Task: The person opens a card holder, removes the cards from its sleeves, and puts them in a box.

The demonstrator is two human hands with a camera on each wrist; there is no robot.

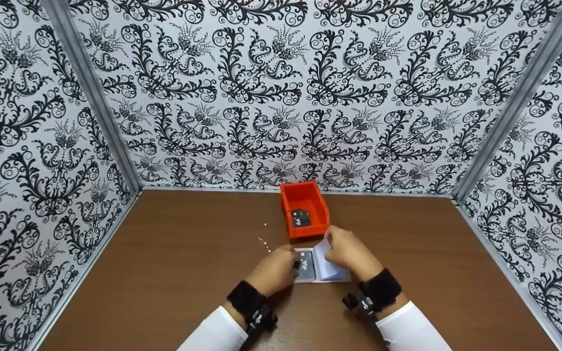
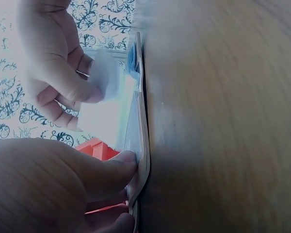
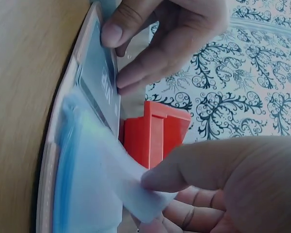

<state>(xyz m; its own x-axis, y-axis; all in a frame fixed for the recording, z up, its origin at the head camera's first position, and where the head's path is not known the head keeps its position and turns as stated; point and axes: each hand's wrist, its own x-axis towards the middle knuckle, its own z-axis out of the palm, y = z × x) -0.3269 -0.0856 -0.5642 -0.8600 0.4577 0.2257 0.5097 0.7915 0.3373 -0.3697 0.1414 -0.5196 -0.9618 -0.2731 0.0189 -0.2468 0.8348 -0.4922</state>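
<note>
An open card holder (image 3: 52,131) with a pale pink cover lies on the table in front of me. A dark grey card marked VIP (image 1: 306,267) sits in its left side, under a clear pocket. My left hand (image 1: 272,270) pinches the left edge of the holder, thumb on top of the card side. Between thumb and fingers, my right hand (image 1: 351,251) holds a translucent plastic sleeve page (image 3: 133,187) and lifts it up from the right side. More bluish sleeves (image 3: 70,179) lie beneath that page.
Just behind the holder stands a red plastic bin (image 1: 311,231), with dark VIP cards (image 1: 301,219) inside. Tiny pale specks (image 1: 264,243) mark the brown table (image 1: 188,243) left of the bin. Patterned walls (image 1: 271,97) enclose the table at the back and sides.
</note>
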